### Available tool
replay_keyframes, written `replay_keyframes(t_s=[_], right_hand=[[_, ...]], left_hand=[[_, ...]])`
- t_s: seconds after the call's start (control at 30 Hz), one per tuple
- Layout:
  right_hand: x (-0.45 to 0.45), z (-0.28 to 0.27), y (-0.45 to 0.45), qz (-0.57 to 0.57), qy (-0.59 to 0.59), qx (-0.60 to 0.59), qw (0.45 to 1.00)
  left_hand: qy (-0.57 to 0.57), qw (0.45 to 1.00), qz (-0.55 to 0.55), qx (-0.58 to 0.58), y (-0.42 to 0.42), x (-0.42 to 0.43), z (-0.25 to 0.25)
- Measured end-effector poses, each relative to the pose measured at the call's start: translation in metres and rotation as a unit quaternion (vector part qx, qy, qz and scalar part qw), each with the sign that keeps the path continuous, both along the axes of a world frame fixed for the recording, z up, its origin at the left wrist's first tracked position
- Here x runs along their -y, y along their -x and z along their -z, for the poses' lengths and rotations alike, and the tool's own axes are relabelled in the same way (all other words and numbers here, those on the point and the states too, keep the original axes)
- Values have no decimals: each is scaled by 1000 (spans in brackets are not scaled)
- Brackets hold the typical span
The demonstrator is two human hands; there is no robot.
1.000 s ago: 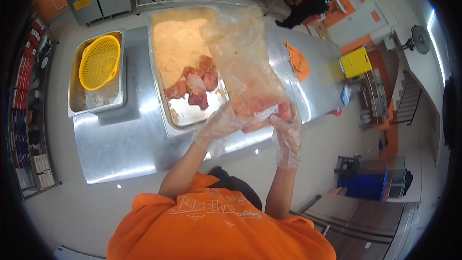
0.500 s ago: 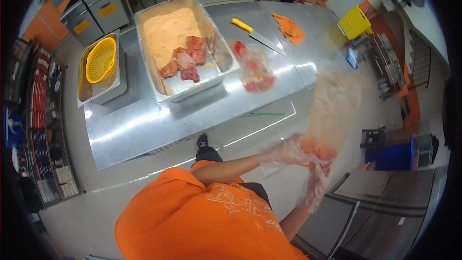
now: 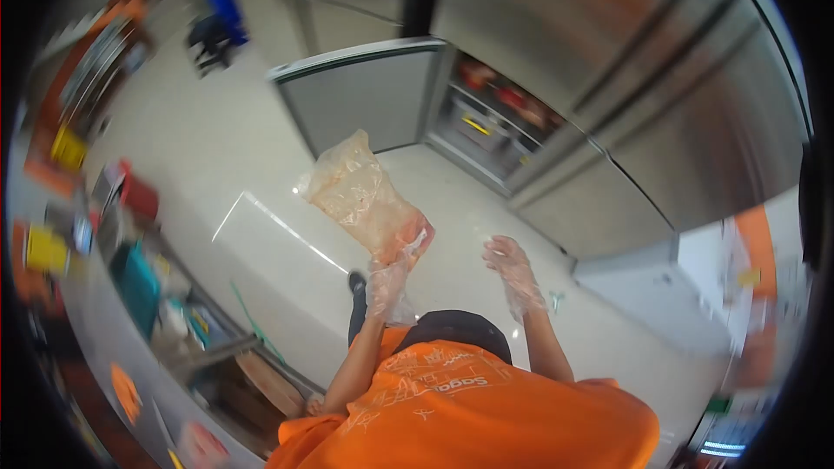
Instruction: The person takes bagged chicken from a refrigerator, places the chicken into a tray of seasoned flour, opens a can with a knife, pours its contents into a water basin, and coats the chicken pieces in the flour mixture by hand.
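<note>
My left hand, in a clear plastic glove, grips a cloudy plastic bag by one end. Something pinkish-orange, perhaps meat, is bunched inside the bag near my fingers. The rest of the bag hangs out in front, over the floor. To the right, my right hand is raised in a similar glove. Its fingers are apart and nothing is in them.
Ahead, a low steel fridge door stands open, exposing red packages and a drawer-like bin. Steel cabinet fronts run to the right. A metal worktable borders my left, with a teal item beneath.
My view has swung right from the worktable to the open fridge. My right hand has come off the bag, which stays in my left hand.
</note>
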State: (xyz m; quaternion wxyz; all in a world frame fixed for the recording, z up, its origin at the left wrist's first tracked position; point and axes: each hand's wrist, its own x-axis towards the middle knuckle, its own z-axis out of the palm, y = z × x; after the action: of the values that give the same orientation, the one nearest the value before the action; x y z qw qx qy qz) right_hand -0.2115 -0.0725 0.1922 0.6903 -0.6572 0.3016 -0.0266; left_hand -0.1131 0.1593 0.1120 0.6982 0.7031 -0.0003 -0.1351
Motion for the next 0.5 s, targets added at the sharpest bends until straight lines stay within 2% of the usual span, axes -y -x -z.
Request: replay_keyframes(t_s=[0.03,0.07,0.1,0.13,0.17,0.2,0.23,0.3,0.33,0.37,0.4,0.43,0.47,0.5], right_hand=[[27,5,20,77,-12,-9,997],[50,9,34,149,-15,-32,988],[9,-2,70,221,-5,-45,974],[27,19,87,280,-3,-51,959],[32,39,109,336,5,-50,941],[38,53,132,375,10,-78,924],[29,78,166,454,-6,-49,890],[5,97,205,516,-14,-84,852],[-4,108,223,554,-41,-52,830],[-17,139,245,587,-39,-96,803],[-39,160,267,602,-71,-75,792],[-85,183,288,593,-126,-94,790],[-108,157,261,625,-118,-32,771],[-125,142,234,641,-128,-58,755]], left_hand=[[-5,999,37,-9,-16,30,34],[-277,926,216,135,-38,61,72],[-398,840,306,207,-50,71,79],[-489,730,377,293,-62,80,85],[-101,935,330,75,-81,126,80],[-3,947,320,31,-102,167,92],[-30,940,334,67,-119,210,115],[-189,889,351,225,-161,309,192],[-230,862,350,287,-187,357,230],[-224,851,343,330,-214,402,243],[-187,849,354,345,-234,445,229],[-139,859,285,402,-251,481,221],[-168,858,268,405,-262,505,220],[-216,848,276,397,-270,530,219]])
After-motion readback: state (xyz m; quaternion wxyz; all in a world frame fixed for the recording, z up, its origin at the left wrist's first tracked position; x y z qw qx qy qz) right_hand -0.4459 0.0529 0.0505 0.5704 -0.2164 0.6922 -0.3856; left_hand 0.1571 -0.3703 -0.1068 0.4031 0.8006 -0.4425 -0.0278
